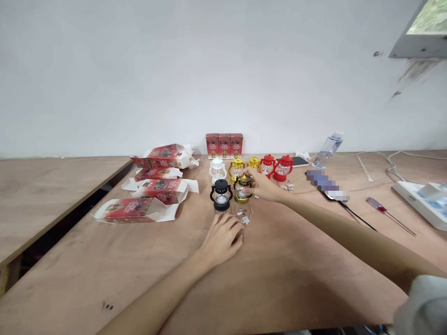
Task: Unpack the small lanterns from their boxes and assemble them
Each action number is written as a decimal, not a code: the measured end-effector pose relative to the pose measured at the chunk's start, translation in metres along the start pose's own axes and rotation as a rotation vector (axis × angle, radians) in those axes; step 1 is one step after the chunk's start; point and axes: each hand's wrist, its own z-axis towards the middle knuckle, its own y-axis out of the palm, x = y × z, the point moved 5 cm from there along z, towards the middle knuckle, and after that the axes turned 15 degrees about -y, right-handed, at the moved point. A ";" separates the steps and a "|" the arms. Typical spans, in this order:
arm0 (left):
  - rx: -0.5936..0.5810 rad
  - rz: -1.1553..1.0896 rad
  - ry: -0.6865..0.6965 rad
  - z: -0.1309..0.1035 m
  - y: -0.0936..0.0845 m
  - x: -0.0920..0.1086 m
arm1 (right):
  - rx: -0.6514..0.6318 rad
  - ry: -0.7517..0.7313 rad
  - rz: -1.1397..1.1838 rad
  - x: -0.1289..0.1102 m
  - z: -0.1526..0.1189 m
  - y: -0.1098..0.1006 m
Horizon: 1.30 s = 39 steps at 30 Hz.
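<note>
My right hand reaches in from the right, its thumb and fingers around a small bronze lantern that stands upright on the table. Just left of that lantern is a black lantern, also upright. My left hand lies palm down in front of the black lantern, fingers loosely stretched over the table. Near its fingertips are small metal pieces and wires. Behind these stand a white lantern, gold lanterns and red lanterns.
Opened red printed boxes lie on the left. Three closed red boxes stand against the wall. To the right are a phone with a cable, a tilted water bottle, a screwdriver and a white power strip. A gap separates another table at left.
</note>
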 end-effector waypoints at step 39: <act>0.097 -0.140 0.076 -0.011 -0.003 0.007 | -0.152 0.252 -0.803 0.143 0.132 -0.046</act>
